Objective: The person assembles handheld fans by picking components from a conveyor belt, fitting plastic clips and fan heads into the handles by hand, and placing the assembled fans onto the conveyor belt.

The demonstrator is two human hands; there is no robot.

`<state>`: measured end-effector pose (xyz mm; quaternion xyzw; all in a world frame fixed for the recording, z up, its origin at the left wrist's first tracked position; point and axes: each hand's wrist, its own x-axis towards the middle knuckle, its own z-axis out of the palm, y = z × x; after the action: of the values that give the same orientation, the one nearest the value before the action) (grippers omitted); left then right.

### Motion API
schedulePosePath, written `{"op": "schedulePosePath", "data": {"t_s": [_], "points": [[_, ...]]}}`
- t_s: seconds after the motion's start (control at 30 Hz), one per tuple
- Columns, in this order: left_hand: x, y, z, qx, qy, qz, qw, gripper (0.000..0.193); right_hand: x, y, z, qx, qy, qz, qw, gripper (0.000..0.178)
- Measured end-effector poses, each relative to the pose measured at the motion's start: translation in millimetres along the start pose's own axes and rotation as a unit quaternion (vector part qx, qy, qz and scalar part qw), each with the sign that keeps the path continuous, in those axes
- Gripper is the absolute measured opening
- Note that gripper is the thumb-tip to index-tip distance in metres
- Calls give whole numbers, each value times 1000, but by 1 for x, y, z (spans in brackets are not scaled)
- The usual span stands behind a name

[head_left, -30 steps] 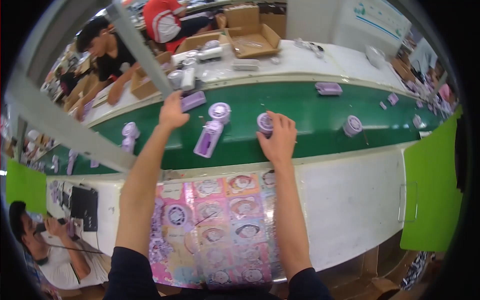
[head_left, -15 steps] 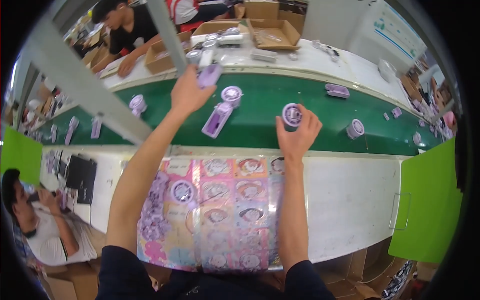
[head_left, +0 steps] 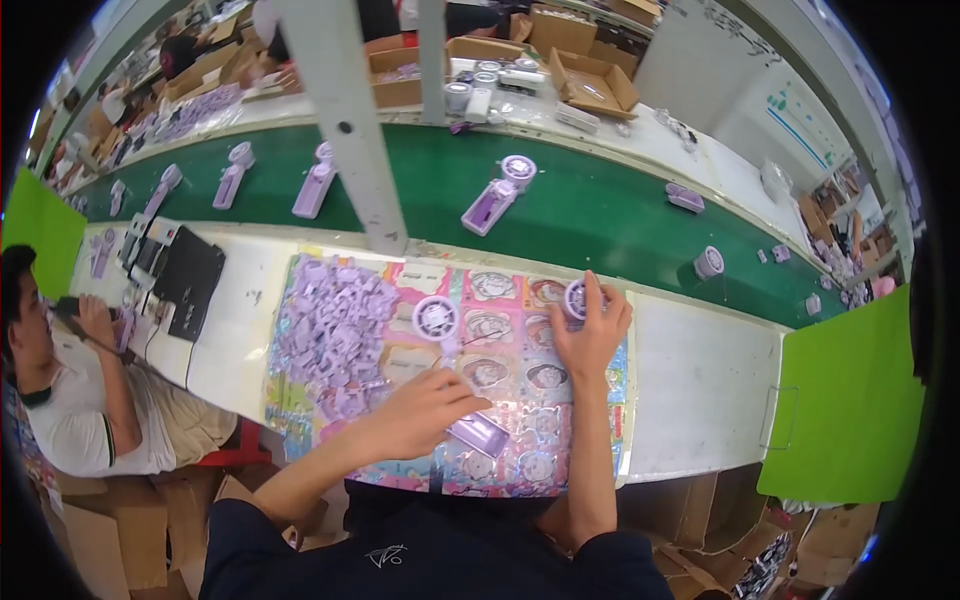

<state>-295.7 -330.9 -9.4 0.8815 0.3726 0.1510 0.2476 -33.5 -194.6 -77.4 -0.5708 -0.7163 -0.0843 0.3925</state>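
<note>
Camera: one fisheye view, worn on the person's head, the left one of a side-by-side pair.
Direction: it looks forward and steeply down over the person's own forearms, which enter from the lower edge.
Near field: the colourful mat [head_left: 520, 300] on the white table [head_left: 700, 390] lies close beneath the lens, filling the centre.
Far field: the green conveyor belt [head_left: 600, 200] curves across the upper part, with the far bench behind it.
Distortion: straight edges bow toward the dark round rim.
Orientation: upright, not mirrored.
</note>
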Motion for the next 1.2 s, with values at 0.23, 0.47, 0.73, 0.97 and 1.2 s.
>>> {"op": "schedulePosePath", "data": {"t_s": [0.23, 0.47, 0.73, 0.97, 1.2], "points": [[-4, -10, 22, 19, 196, -15, 980, 63, -15, 1, 0, -13, 43, -49, 998, 56], [29, -68, 1, 120, 161, -73, 977, 57, 23, -60, 4, 175, -7, -80, 981, 25], [53, -64, 52, -22, 336, -132, 932, 54, 49, -188, 33, 243, -259, -283, 891, 26], [47, -57, 52, 111, 300, -159, 934, 47, 42, -206, 66, 213, -392, -277, 851, 25], [53, -64, 52, 20, 297, -164, 940, 35, 47, -193, 54, 352, -414, -116, 832, 23]]}}
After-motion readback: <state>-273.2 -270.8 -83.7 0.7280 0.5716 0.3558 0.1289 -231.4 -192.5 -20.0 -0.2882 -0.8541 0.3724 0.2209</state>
